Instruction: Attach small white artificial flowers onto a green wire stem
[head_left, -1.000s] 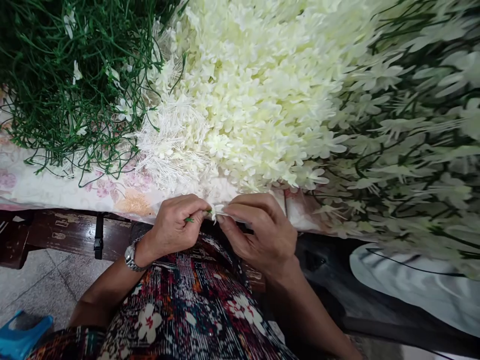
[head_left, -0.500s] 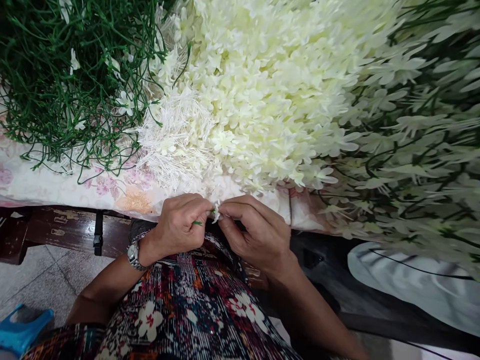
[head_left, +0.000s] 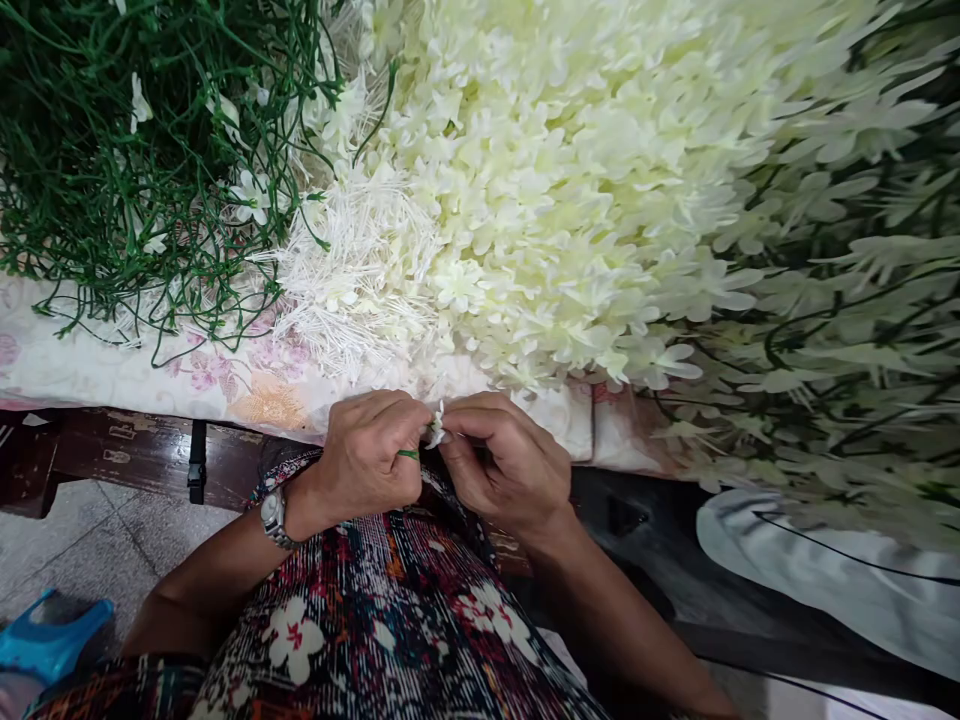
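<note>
My left hand (head_left: 373,450), with a watch on its wrist, is closed around a green plastic stem (head_left: 407,454); only short bits of the stem show between the fingers. Thumb and forefinger of my right hand (head_left: 511,455) pinch a small white flower piece (head_left: 437,428) at the stem's tip. The two hands meet in front of my body, at the table's near edge. How far the flower piece sits on the stem is hidden by the fingers. Just beyond lies a heap of thin white threads (head_left: 356,270).
Green plastic stems (head_left: 150,150) are piled at the back left, pale artificial petals (head_left: 555,200) in the middle, and stems with white flowers (head_left: 832,330) at the right. A floral cloth (head_left: 112,375) covers the table. A blue plastic object (head_left: 56,640) is at lower left.
Both hands stay together at the flower piece, with the fingers closing slightly nearer over it. Less of the green stem shows by my left hand. The view has shifted a little.
</note>
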